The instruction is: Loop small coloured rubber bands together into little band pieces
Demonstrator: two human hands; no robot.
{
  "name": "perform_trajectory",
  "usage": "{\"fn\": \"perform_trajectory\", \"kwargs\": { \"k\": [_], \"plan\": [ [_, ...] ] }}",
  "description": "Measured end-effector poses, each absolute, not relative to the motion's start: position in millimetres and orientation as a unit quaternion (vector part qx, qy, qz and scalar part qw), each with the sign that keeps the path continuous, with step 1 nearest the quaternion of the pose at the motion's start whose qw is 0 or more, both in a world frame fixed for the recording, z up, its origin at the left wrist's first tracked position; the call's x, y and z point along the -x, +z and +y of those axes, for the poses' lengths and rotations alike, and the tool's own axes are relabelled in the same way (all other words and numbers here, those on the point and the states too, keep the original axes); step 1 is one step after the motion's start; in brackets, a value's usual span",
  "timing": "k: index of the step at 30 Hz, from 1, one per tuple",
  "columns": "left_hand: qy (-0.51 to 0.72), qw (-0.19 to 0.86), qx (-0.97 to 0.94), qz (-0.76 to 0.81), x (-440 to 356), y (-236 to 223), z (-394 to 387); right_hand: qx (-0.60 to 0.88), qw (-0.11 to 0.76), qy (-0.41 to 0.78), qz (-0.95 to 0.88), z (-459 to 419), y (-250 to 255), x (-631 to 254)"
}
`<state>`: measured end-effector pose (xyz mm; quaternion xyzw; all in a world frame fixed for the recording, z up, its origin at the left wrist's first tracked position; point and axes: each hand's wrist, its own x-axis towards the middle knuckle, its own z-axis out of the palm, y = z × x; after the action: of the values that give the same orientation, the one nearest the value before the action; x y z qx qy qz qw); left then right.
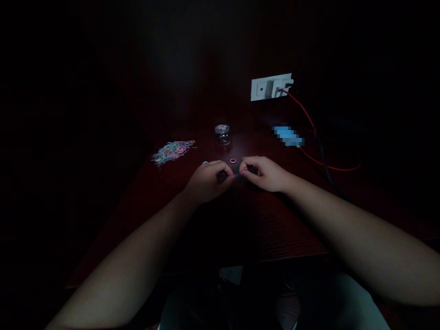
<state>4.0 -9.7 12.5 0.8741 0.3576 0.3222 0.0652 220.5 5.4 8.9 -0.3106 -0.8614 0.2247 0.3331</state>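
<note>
My left hand point(213, 180) is closed in a pinch, thumb against forefinger, low over the dark table. Facing it, my right hand point(261, 173) pinches in the same way. A thin pale elastic band point(236, 174) runs across the small gap between the fingertips, each hand gripping one end. Just beyond the fingers lies a small pink hair tie point(233, 161). A bit of blue shows behind the left knuckles and a bit of green by the right fingers; both are mostly hidden.
A heap of colourful elastic bands point(173, 152) lies at the left. A small lidded clear jar point(222, 134) stands at the back. A blurred-out blue device point(288, 136) sits at the right on a red cable point(302, 109) from a wall socket point(258, 89). The front table edge is near my lap.
</note>
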Motion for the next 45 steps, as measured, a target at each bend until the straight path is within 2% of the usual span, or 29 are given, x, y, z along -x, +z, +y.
{"fn": "perform_trajectory", "kwargs": {
  "k": [12,20,31,40,45],
  "plan": [
    [0.316,0.069,-0.875,0.361,-5.0,13.1,-10.6,0.305,0.335,0.209,-0.867,7.1,7.7,-221.7],
    [0.282,0.109,-0.901,0.31,-3.3,11.8,-9.7,0.308,0.323,0.219,-0.868,7.4,8.3,-220.9],
    [0.295,0.083,-0.89,0.338,-3.0,11.6,-9.6,0.329,0.336,0.206,-0.858,9.4,9.5,-223.3],
    [0.269,0.115,-0.904,0.311,-1.1,8.4,-8.6,0.357,0.361,0.184,-0.842,17.8,6.2,-229.1],
    [0.273,0.106,-0.903,0.316,-1.2,8.5,-9.1,0.358,0.346,0.188,-0.847,17.3,5.3,-228.1]
  ]
}}
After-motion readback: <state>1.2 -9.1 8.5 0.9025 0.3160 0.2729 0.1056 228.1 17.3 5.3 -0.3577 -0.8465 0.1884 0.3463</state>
